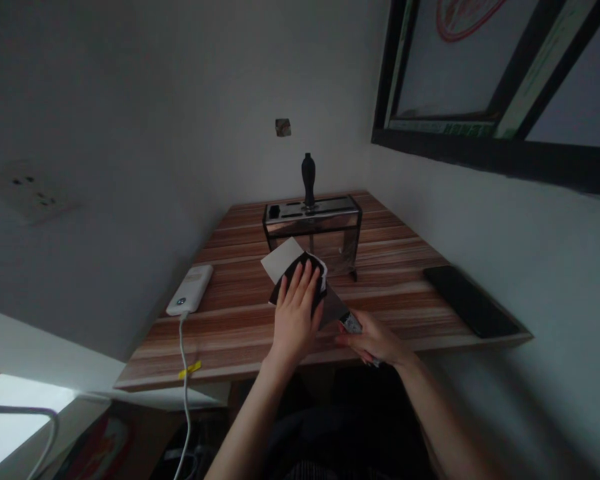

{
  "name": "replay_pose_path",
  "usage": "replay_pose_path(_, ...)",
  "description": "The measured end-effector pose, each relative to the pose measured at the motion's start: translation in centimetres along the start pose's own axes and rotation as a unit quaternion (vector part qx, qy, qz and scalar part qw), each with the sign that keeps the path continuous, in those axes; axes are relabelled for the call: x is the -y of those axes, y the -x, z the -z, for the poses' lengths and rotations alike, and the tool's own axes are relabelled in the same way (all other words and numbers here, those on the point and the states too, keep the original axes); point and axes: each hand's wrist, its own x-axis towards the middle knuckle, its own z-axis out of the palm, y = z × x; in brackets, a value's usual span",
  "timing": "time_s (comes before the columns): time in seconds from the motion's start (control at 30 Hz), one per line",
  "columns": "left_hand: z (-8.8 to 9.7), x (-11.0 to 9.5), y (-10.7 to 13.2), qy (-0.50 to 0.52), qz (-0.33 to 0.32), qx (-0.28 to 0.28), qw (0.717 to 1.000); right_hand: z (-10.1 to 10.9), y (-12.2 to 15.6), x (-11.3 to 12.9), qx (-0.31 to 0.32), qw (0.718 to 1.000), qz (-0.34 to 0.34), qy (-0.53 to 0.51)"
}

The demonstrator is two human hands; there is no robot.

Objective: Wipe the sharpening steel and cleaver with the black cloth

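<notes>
My right hand (373,341) grips the handle of a wide cleaver whose blade (286,259) points away over the wooden table (230,313). My left hand (296,308) lies flat on a dark cloth (300,277) with a white edge, pressing it onto the blade, fingers stretched out. Behind them stands a metal and glass knife block (313,230) with one black handle (308,179) sticking up from a slot.
A white power bank (191,289) with a white cable (184,373) lies at the table's left edge. A black phone (470,301) rests at the right by the wall. A dark-framed window (480,133) is upper right. A wall socket (33,190) sits at left.
</notes>
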Motion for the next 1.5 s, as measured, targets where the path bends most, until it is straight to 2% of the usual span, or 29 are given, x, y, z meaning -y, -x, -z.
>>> replay_pose_path(0.2,-0.9,-3.0,2.2,0.055,-0.036,0.044,0.997,-0.1,0.1,0.5,-0.022,0.999,0.000,0.032)
replay_pose_path(0.33,-1.5,-4.8,3.7,0.078,-0.055,0.077,0.992,-0.2,0.4,0.7,-0.042,0.998,-0.034,0.011)
replay_pose_path(0.5,-1.6,-5.1,4.1,0.080,-0.050,0.082,0.992,-0.3,0.5,0.8,-0.047,0.998,-0.027,-0.026)
replay_pose_path(0.7,-0.9,-5.1,3.4,0.055,-0.041,0.089,0.994,-0.2,0.6,0.8,-0.044,0.999,-0.026,0.008)
replay_pose_path(0.83,-0.5,-4.1,2.3,0.024,-0.026,0.074,0.997,-0.1,0.5,0.5,-0.024,0.999,0.003,0.045)
replay_pose_path(1.23,1.6,1.7,-3.0,-0.026,0.017,-0.021,0.999,-0.2,0.3,0.1,0.001,1.000,0.014,0.001)
replay_pose_path(1.37,2.1,3.2,-4.0,-0.022,0.028,-0.040,0.999,-0.1,0.2,-0.1,0.005,1.000,0.016,-0.009)
replay_pose_path(1.5,1.9,3.8,-4.4,-0.019,0.039,-0.060,0.997,-0.1,0.2,-0.1,0.003,1.000,0.015,-0.009)
